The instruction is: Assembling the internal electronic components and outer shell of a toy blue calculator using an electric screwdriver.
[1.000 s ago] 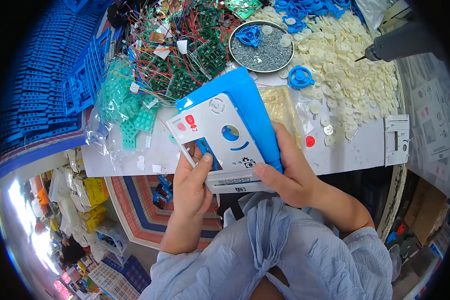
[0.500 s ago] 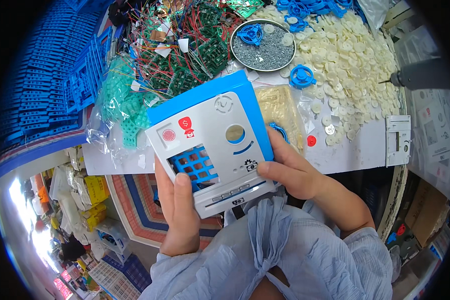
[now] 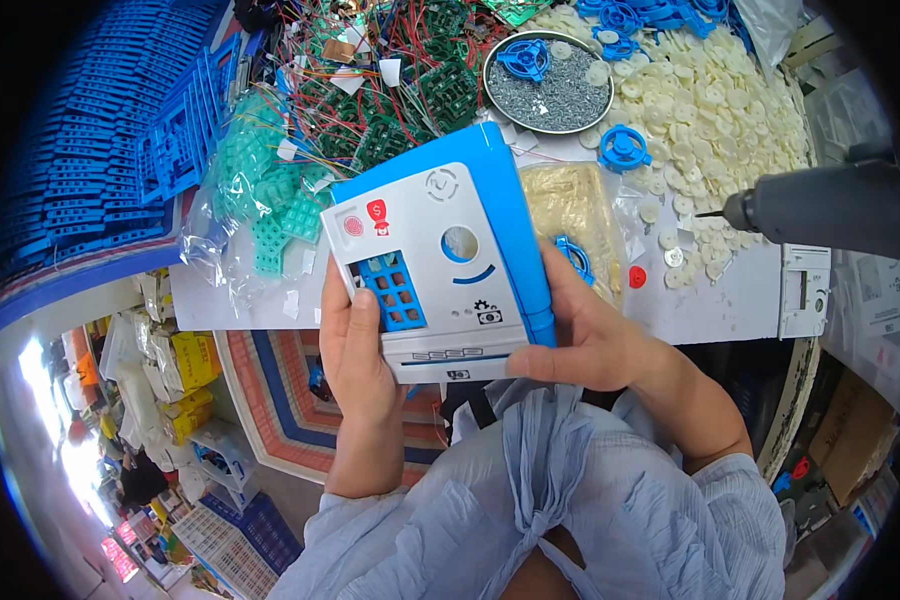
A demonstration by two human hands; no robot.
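Both hands grip a toy safe housing (image 3: 435, 315) above the near edge of the worktable. It has a white front panel with red and black printed symbols, a round hole and a slot, joined to a blue body (image 3: 505, 220). A blue keypad grid (image 3: 398, 300) fills the square window in the panel. My left hand (image 3: 360, 355) holds the left side, thumb on the panel beside the grid. The right hand (image 3: 595, 340) wraps the right side, thumb at the panel's lower corner; its other fingers are partly hidden behind the blue body.
An electric screwdriver (image 3: 810, 210) hangs at right, above another white panel (image 3: 803, 290). Behind lie wired circuit boards (image 3: 395, 140), green keypads (image 3: 270, 250), a dish of screws (image 3: 570, 115), cream discs (image 3: 710, 120), a blue ring part (image 3: 624, 148) and a gold-coloured packet (image 3: 570, 205). Blue parts (image 3: 90, 130) are stacked left.
The housing has tipped and turned slightly in my hands. The keypad grid now sits squarely in the window. At right, the screwdriver reaches further into view.
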